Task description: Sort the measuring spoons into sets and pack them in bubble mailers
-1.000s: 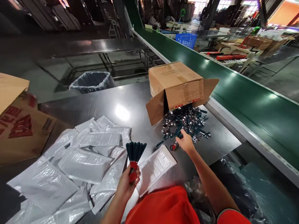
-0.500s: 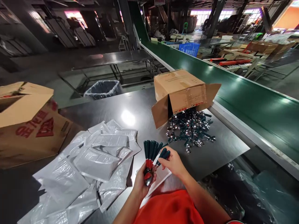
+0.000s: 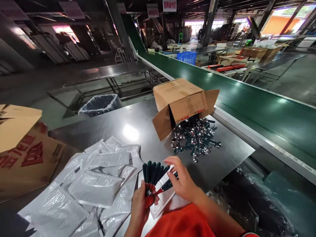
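My left hand (image 3: 140,200) is closed round a fanned bunch of spoons (image 3: 153,174), their dark green handles pointing up and away and their shiny bowls down in the palm, reflecting red. At the right side of the fan, a few handles (image 3: 168,185) lean over towards my right hand (image 3: 184,181). Its thumb lies against these handles, while the index finger is lifted and apart from the thumb. Beneath the spoons lies a white padded mailer (image 3: 160,200). Farther off, a heap of similar spoons (image 3: 197,133) spills from a tipped cardboard box (image 3: 182,95).
White padded mailers (image 3: 96,187) are piled on the metal table (image 3: 111,126) at left. A printed carton (image 3: 27,158) stands beyond them. A lined bin (image 3: 100,105) sits past the far edge. The green conveyor (image 3: 234,95) runs along the right, with clear plastic (image 3: 269,197) below.
The view has shifted, and both hands appear slightly lower. The spoons at right, earlier pinched by my right fingers, now fan outward from my left hand; my right index finger has lifted away.
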Tool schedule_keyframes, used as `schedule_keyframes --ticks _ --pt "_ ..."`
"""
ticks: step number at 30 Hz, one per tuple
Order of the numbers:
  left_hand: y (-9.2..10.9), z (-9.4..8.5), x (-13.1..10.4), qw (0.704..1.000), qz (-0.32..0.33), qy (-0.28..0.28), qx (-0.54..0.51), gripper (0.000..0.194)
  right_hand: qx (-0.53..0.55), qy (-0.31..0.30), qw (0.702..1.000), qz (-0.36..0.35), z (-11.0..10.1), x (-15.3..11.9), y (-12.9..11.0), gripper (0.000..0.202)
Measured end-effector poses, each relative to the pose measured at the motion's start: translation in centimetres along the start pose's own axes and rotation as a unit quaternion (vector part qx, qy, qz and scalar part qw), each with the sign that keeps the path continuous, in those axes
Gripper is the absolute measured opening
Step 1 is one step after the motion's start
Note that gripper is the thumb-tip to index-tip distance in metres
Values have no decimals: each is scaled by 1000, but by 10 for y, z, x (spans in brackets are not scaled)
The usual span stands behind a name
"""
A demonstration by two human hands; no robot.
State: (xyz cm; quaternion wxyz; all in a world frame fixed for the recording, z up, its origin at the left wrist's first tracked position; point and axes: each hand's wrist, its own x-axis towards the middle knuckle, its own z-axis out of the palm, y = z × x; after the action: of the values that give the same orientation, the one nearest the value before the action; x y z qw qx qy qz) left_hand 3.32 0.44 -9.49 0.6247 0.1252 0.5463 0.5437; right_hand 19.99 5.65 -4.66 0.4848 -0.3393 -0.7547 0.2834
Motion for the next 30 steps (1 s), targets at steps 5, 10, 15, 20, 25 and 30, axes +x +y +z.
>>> schedule_keyframes --ticks 5,10,15,20,25,30 --pt "-4 -2 -2 1000 -18 -11 7 64 -3 -82 996 -41 -14 9 -7 22" --pt "-9 -3 -4 999 -27 3 19 64 -30 -110 993 7 -13 7 -3 20" --pt "-9 -6 -2 999 -32 5 19 63 -30 -75 996 40 -12 -3 2 26" --pt "-8 -6 -2 999 -41 9 11 61 -16 -99 994 -46 -15 -1 4 27" --pt "-7 -2 -7 999 -32 6 14 59 -6 -103 994 -27 -16 4 3 15" --pt "-9 6 -14 1000 -13 18 23 59 4 -68 998 18 -9 1 6 12"
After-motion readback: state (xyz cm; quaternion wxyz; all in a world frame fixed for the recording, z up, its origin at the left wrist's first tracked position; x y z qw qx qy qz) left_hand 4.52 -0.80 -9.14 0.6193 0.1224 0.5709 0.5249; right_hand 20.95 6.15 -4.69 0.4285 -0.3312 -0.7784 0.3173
